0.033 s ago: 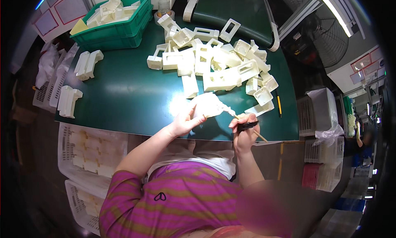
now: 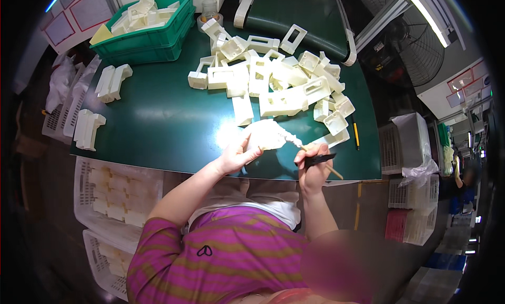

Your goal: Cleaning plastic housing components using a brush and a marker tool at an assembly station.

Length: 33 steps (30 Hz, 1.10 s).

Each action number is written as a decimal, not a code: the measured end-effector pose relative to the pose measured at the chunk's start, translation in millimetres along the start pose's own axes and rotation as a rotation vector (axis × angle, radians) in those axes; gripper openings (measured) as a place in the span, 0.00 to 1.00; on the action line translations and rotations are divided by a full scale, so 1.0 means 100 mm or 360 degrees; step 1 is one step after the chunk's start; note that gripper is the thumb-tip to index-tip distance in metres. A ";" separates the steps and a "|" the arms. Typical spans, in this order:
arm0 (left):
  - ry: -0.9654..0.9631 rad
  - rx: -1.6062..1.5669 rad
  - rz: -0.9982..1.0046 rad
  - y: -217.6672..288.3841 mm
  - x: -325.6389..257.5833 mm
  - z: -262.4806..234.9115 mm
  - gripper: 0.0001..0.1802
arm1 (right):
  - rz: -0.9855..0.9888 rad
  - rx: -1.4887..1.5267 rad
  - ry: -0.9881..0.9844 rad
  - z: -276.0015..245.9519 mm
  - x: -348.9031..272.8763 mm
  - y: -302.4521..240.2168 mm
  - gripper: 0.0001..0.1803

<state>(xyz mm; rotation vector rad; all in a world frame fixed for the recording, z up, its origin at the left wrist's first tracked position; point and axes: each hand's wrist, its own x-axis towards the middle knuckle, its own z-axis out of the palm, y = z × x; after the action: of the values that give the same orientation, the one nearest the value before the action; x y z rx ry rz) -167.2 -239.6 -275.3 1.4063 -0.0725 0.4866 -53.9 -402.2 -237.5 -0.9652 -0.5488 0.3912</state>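
Near the table's front edge, my left hand grips a white plastic part, washed out by glare. My right hand is closed around a thin wooden stick with a white, lumpy wrapping at its tip. That wrapped tip meets the right side of the plastic part. A black-handled tool is also held in the right hand, lying across the fingers; its kind cannot be made out. Beyond both hands lies a heap of cream plastic housings.
A green conveyor belt adjoins the far side of the green table. Stacked green crates hold more parts at the far left, beside a glass jar. Cream pieces stand leftward; a yellow pencil-like stick lies right.
My right hand has shifted slightly to the right and down with the stick and the black-handled tool. The left hand and the plastic part stay in place.
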 end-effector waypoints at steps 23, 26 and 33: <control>-0.0037 0.0715 0.0365 0.21 0.05 0.05 0.26 | 0.0264 -0.0457 0.0171 0.14 0.22 0.05 0.21; 0.0174 0.0779 0.0375 0.22 0.08 0.09 0.25 | -0.0017 -0.0344 0.0182 0.11 0.09 0.04 0.19; 0.0144 0.0416 0.0138 -0.06 -0.02 -0.04 0.29 | -0.0040 -0.0355 -0.0005 0.15 0.01 -0.01 0.21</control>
<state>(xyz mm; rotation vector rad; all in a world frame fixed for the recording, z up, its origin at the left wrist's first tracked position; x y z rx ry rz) -167.8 -236.8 -281.9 1.6391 0.0035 0.6487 -61.7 -392.0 -229.8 -1.1708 -0.6156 0.3129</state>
